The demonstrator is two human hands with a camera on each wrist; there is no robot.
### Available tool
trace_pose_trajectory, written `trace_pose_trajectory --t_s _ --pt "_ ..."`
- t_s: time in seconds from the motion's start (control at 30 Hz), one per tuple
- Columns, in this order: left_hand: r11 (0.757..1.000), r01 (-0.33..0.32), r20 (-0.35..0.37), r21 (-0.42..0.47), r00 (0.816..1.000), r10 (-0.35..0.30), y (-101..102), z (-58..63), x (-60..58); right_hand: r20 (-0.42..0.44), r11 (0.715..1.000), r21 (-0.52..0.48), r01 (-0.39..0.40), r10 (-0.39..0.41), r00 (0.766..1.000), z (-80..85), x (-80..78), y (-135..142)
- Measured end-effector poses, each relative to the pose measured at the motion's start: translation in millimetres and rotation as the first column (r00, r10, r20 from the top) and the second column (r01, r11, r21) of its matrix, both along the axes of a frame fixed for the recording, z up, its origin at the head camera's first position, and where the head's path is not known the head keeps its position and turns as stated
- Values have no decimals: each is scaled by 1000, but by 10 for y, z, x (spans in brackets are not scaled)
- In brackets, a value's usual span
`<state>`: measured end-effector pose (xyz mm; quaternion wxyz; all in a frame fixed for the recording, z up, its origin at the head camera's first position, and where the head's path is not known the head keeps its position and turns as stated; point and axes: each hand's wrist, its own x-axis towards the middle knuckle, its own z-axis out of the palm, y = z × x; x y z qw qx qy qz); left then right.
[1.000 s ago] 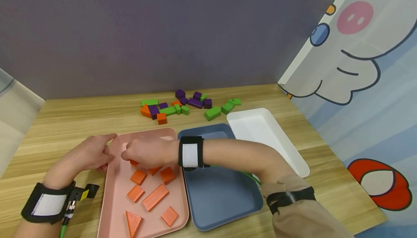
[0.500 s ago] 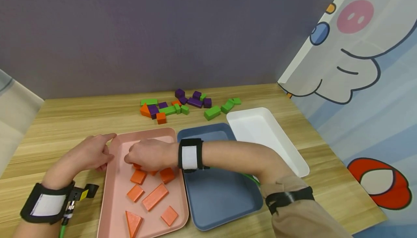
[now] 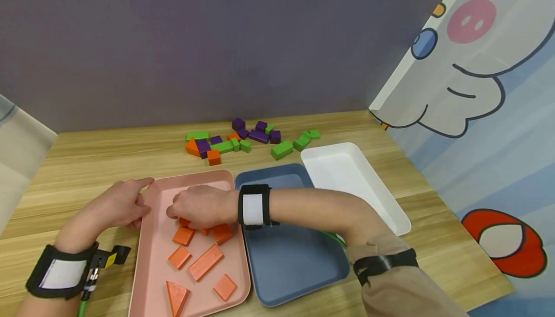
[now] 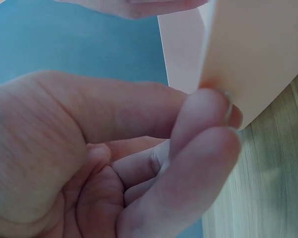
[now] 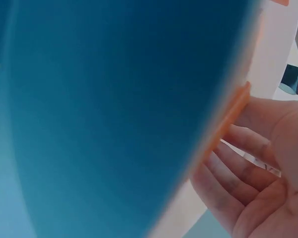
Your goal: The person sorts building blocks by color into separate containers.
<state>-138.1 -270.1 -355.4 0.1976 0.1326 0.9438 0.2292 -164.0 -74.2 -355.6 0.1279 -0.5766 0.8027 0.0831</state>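
Observation:
A pink tray (image 3: 149,259) at front left holds several orange blocks, among them a long bar (image 3: 205,262), a triangle (image 3: 177,297) and a cube (image 3: 225,287). My left hand (image 3: 121,204) is at its far left corner; in the left wrist view, thumb and finger of the left hand (image 4: 139,114) pinch the tray wall (image 4: 258,49). Inside the tray, my right hand (image 3: 201,206) is curled over the orange blocks near the far end. In the right wrist view, the fingertips of the right hand (image 5: 273,158) grip an orange block (image 5: 227,116), partly hidden.
A blue tray (image 3: 299,269) stands right of the pink one, under my right forearm. Beyond it lies a white tray (image 3: 351,177). Green blocks (image 3: 282,150), purple blocks (image 3: 259,136) and a few orange blocks (image 3: 214,157) lie at the back, before a grey panel (image 3: 208,52).
My right hand has shifted slightly right and nearer inside the pink tray, with the orange block at its fingertips. My left hand has stayed at the tray corner.

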Motion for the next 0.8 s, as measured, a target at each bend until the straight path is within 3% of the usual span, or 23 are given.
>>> trace_pose_trajectory --t_s 0.13,0.33,0.57,0.8 --pt "1000 -3 2 -6 1000 3 -8 -3 -3 14 1000 -21 6 -5 1000 101 -63 20" --pt "1000 -9 5 -13 1000 9 -11 0 -11 15 992 -84 89 -89 996 295 -249 69" --pt "1000 -20 10 13 1000 19 -13 -7 -10 -52 952 -264 154 -173 983 444 -665 235" --pt "999 -22 10 32 1000 22 -12 -20 -4 -80 900 -308 308 -347 935 428 -1130 429"
